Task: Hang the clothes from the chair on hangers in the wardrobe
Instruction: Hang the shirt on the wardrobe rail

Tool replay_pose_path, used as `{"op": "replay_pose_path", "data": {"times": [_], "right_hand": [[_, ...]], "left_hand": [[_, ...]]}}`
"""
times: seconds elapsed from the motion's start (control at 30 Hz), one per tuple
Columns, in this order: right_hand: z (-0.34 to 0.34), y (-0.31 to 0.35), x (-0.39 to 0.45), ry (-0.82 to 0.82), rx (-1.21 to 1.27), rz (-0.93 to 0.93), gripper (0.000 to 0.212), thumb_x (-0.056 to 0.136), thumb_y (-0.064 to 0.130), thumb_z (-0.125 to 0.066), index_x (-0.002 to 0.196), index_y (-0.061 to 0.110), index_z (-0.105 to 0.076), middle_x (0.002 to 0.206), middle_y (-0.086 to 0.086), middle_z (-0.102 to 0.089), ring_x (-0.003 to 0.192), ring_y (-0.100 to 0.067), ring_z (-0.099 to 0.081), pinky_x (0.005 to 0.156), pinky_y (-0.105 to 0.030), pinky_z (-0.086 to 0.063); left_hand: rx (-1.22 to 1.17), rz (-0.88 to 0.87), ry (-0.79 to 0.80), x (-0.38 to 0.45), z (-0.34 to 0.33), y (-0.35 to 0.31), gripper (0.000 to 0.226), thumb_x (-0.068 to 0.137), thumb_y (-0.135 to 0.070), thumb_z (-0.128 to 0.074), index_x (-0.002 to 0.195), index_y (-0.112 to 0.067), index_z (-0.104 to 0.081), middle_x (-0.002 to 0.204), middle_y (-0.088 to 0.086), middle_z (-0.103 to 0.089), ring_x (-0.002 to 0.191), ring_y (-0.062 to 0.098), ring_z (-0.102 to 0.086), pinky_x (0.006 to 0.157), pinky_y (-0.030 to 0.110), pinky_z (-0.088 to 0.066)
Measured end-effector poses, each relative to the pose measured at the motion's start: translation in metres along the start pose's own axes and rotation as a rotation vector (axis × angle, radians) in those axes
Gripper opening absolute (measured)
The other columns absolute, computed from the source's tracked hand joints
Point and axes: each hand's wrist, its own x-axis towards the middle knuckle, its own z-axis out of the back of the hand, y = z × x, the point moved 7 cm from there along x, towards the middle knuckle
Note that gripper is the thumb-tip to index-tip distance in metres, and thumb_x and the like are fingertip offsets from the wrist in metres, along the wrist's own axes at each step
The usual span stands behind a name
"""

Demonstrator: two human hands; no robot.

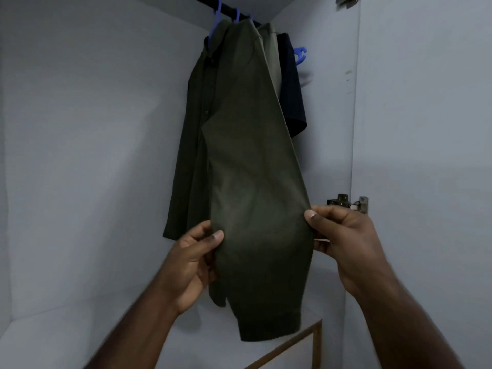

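Olive shirt (255, 182) between both hands' pinching fingers (217, 237)

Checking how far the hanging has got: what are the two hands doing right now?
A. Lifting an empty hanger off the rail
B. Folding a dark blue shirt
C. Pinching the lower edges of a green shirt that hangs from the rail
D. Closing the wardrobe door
C: the left hand and right hand each pinch a side of the green shirt, which hangs from the rail.
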Motion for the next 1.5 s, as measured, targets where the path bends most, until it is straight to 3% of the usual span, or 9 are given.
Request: {"op": "replay_pose_path", "data": {"times": [0.17,0.4,0.57,0.73,0.83,1.03,1.2,1.33,1.5], "right_hand": [[-0.027,-0.013,-0.004,0.050,-0.036,-0.019,0.012,0.093,0.016,-0.065,0.101,0.014,-0.073,0.084,-0.003,-0.075,0.075,-0.016,-0.071,0.067,-0.028,-0.057],[-0.053,-0.013,-0.011,0.027,-0.095,0.099,0.008,0.092,0.020,-0.067,0.095,0.023,-0.074,0.085,0.003,-0.076,0.078,-0.015,-0.072,0.068,-0.033,-0.061],[-0.087,-0.003,-0.028,0.044,-0.245,0.222,0.007,0.090,0.026,-0.070,0.093,0.033,-0.072,0.083,0.016,-0.073,0.078,-0.003,-0.070,0.070,-0.030,-0.062],[-0.174,0.001,-0.039,0.130,-0.467,0.447,0.020,0.092,0.022,-0.057,0.102,0.022,-0.074,0.088,0.008,-0.074,0.077,-0.007,-0.069,0.072,-0.030,-0.058],[-0.199,0.000,-0.047,0.227,-0.497,0.459,0.018,0.096,0.021,-0.057,0.097,0.021,-0.075,0.084,0.007,-0.073,0.073,-0.004,-0.066,0.064,-0.016,-0.050],[-0.130,-0.053,-0.004,-0.045,0.022,-0.041,0.011,0.092,0.027,-0.068,0.100,0.034,-0.072,0.094,0.011,-0.073,0.091,-0.005,-0.069,0.085,-0.034,-0.059],[-0.171,-0.091,0.000,0.241,0.354,-0.384,0.022,0.098,0.029,-0.060,0.111,0.017,-0.072,0.103,-0.005,-0.076,0.101,-0.025,-0.071,0.087,-0.039,-0.058],[-0.175,-0.087,0.005,0.191,0.609,-0.386,0.024,0.092,0.013,-0.066,0.116,0.012,-0.070,0.103,-0.009,-0.076,0.092,-0.023,-0.071,0.086,-0.037,-0.057],[-0.177,-0.076,-0.001,0.165,0.494,-0.216,0.022,0.090,0.007,-0.068,0.111,0.013,-0.069,0.088,-0.004,-0.076,0.076,-0.014,-0.069,0.077,-0.031,-0.055]], "left_hand": [[0.110,-0.167,-0.076,-0.016,0.029,-0.032,0.045,0.076,-0.026,-0.076,0.120,-0.018,-0.069,0.119,0.007,-0.072,0.106,0.028,-0.070,0.075,0.039,-0.057],[0.390,-0.106,-0.265,-0.004,0.059,-0.021,0.027,0.093,-0.014,-0.066,0.117,-0.025,-0.066,0.105,0.000,-0.075,0.100,0.022,-0.071,0.073,0.034,-0.060],[0.678,-0.293,-0.371,-0.007,0.046,-0.044,0.029,0.092,-0.023,-0.068,0.119,-0.036,-0.065,0.108,-0.009,-0.070,0.102,0.011,-0.067,0.090,0.036,-0.057],[0.472,-0.271,-0.146,-0.006,0.014,-0.075,0.036,0.082,-0.042,-0.067,0.083,-0.006,-0.066,0.074,0.010,-0.067,0.067,0.018,-0.065,0.061,0.028,-0.055],[0.406,-0.254,-0.220,-0.001,0.030,-0.086,0.024,0.092,-0.020,-0.068,0.095,0.003,-0.070,0.089,0.015,-0.075,0.080,0.028,-0.073,0.069,0.032,-0.061],[0.241,-0.111,-0.242,-0.002,0.067,-0.088,0.026,0.093,-0.016,-0.064,0.112,0.002,-0.069,0.106,0.020,-0.074,0.093,0.032,-0.074,0.077,0.037,-0.062],[0.185,-0.047,-0.174,-0.002,0.085,-0.091,0.039,0.089,-0.019,-0.064,0.120,0.004,-0.066,0.116,0.021,-0.071,0.104,0.034,-0.071,0.084,0.040,-0.061],[0.240,-0.085,-0.229,0.002,0.110,-0.103,0.035,0.090,-0.018,-0.064,0.116,0.004,-0.067,0.112,0.020,-0.073,0.099,0.031,-0.072,0.080,0.036,-0.062],[0.339,-0.117,-0.342,0.015,0.143,-0.111,0.029,0.092,-0.019,-0.065,0.113,0.000,-0.070,0.109,0.018,-0.074,0.097,0.031,-0.073,0.085,0.038,-0.059]]}}
